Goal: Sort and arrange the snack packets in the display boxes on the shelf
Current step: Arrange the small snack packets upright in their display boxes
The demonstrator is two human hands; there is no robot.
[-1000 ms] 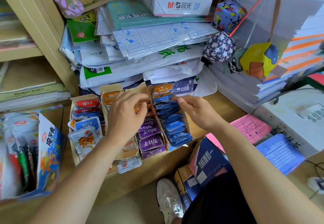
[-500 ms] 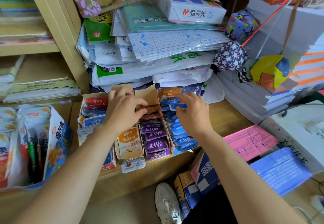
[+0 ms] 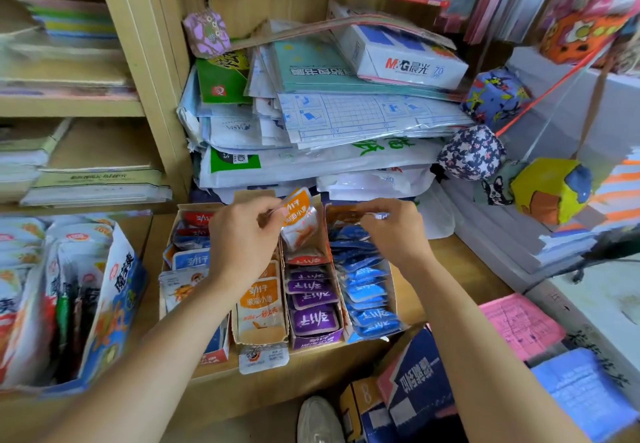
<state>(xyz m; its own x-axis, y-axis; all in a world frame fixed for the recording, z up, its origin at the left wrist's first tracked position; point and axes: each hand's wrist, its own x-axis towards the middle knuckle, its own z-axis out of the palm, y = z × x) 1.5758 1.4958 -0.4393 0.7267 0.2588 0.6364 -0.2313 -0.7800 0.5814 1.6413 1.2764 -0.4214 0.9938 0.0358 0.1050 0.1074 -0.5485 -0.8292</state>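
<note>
Several narrow cardboard display boxes stand side by side on the wooden shelf. They hold red, orange, purple and blue packets. My left hand pinches an orange-and-white snack packet, lifted above the back of the middle boxes. My right hand is over the back of the blue-packet box and pinches the edge of a small packet there. A loose white packet lies at the shelf's front edge.
A tall pile of plastic-wrapped stationery rises right behind the boxes. A large open box of snack bags stands at the left. Fabric balls hang at the right, above pink and blue papers. Boxes and a white shoe lie below.
My left hand has lifted an orange-and-white packet out of the middle boxes. My right hand has moved up to the back of the blue-packet box.
</note>
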